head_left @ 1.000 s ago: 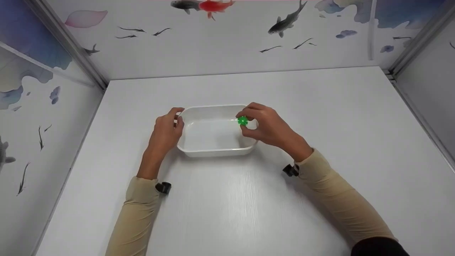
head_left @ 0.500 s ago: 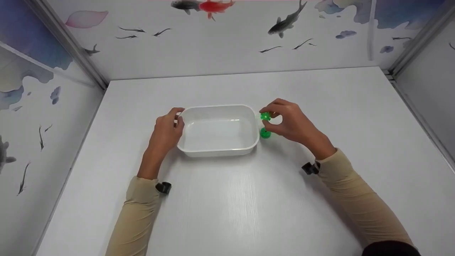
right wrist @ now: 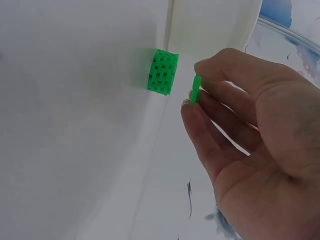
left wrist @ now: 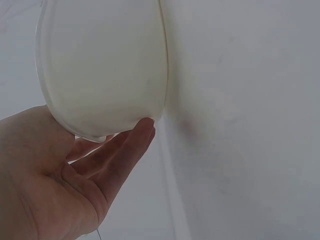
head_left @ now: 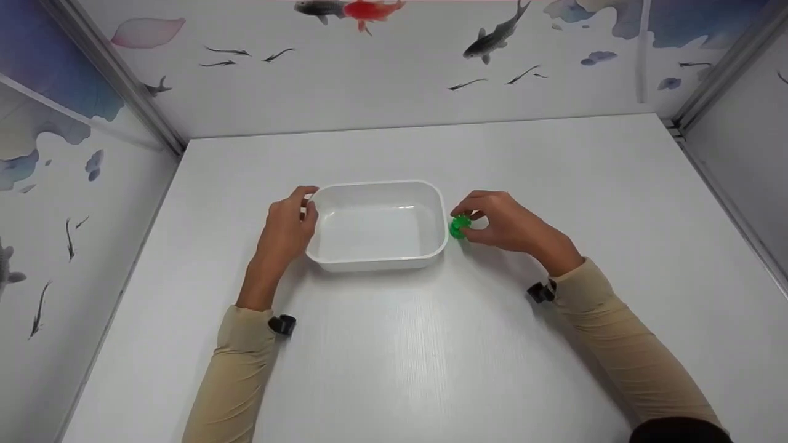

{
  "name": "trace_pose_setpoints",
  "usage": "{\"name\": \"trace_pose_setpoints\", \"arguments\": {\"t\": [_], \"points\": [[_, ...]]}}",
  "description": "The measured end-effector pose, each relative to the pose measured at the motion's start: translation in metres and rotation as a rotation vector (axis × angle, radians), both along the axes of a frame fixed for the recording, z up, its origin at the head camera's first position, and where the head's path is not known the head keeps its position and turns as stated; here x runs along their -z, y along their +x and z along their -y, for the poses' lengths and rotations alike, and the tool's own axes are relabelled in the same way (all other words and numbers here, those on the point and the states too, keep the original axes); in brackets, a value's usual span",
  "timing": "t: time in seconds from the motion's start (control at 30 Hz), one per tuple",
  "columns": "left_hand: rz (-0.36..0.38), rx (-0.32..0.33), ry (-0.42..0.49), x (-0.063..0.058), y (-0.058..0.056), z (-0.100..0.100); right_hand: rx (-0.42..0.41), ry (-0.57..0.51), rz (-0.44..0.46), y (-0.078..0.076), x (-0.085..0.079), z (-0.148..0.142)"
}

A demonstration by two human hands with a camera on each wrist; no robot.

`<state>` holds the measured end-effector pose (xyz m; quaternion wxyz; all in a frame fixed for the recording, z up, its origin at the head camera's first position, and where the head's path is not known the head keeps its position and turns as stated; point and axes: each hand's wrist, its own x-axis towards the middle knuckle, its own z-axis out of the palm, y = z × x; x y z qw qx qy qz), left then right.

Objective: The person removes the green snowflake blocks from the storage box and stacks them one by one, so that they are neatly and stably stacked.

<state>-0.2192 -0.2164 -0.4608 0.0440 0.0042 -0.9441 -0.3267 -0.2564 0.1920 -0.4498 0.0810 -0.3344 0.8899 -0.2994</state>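
Observation:
A white rectangular dish (head_left: 375,264) stands on the table. At its left end my left hand (head_left: 286,224) holds on: in the left wrist view fingers (left wrist: 130,155) lie against the outer wall, while the thumb is hidden by the rim. My right hand (head_left: 508,221) pinches a thin green notched disc (right wrist: 196,90) between thumb and fingertips. Just beyond the dish's right end, a short stack of similar green discs (right wrist: 163,72) sits on the table. The pinched disc is over this stack, with a gap between them in the right wrist view.
The white table (head_left: 381,357) reaches back to a wall (head_left: 394,80) printed with fish. Side panels (head_left: 111,203) close off the left and right. Small black wrist cameras (head_left: 283,324) are worn at both cuffs.
My right hand has moved right from over the dish, carrying a green disc, then lowered it towards the stack beside the dish. My left hand has stayed on the dish.

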Motion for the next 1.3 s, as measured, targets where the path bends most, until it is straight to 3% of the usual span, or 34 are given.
{"name": "trace_pose_setpoints", "arguments": {"t": [0.47, 0.8, 1.3], "points": [[0.013, -0.014, 0.003, -0.0016, 0.0008, -0.0014, 0.005, 0.073, 0.024, 0.0011, 0.0025, 0.0026], [0.001, -0.008, 0.009, -0.001, 0.0007, -0.0008, 0.012, 0.105, -0.006, 0.0016, 0.0031, 0.0019], [-0.019, 0.009, 0.006, 0.0004, -0.0001, 0.0005, 0.075, 0.188, 0.013, 0.0028, 0.0019, -0.0007]]}}
